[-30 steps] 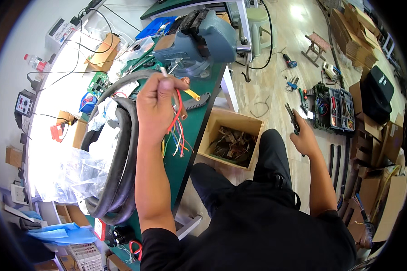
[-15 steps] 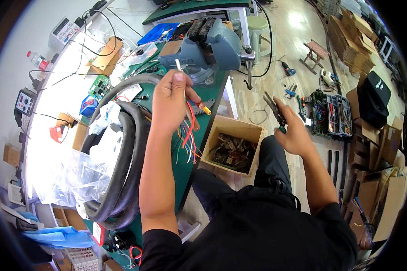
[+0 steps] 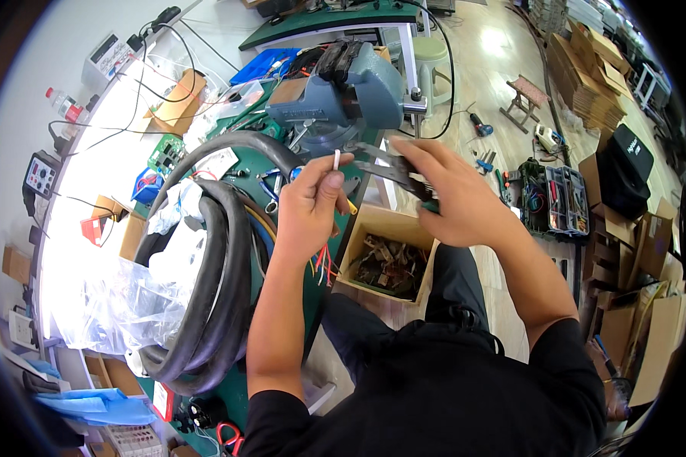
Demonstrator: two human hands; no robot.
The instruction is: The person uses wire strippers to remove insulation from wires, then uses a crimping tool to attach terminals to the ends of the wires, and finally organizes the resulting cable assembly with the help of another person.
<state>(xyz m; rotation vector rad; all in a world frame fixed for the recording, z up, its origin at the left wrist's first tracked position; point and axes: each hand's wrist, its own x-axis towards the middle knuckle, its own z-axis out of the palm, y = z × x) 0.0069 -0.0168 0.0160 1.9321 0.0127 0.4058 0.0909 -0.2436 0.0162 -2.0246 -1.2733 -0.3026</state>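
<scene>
My left hand (image 3: 312,198) pinches a thin white wire (image 3: 336,161) pointing upward, with a yellow wire end (image 3: 351,206) and several coloured wires (image 3: 324,263) below it. My right hand (image 3: 453,198) grips dark pliers (image 3: 392,171), their jaws just right of the white tip, not visibly touching it. A coil of thick black cable (image 3: 232,282) and crumpled clear plastic (image 3: 114,305) lie left of my left arm. A grey bench vise (image 3: 381,99) stands ahead on the green workbench (image 3: 297,350), near a few small hand tools (image 3: 274,190).
An open wooden box of scrap (image 3: 419,286) sits on the floor between bench and my legs. At right are a toolbox (image 3: 556,194), loose tools (image 3: 482,126), a folding stool (image 3: 530,95), cardboard stacks (image 3: 587,84) and a black case (image 3: 625,167). A green plastic stool (image 3: 433,53) stands beyond the vise.
My right hand has risen leftward with the pliers from beside my leg to my left hand. My left hand has moved right and slightly lower, still holding the wires.
</scene>
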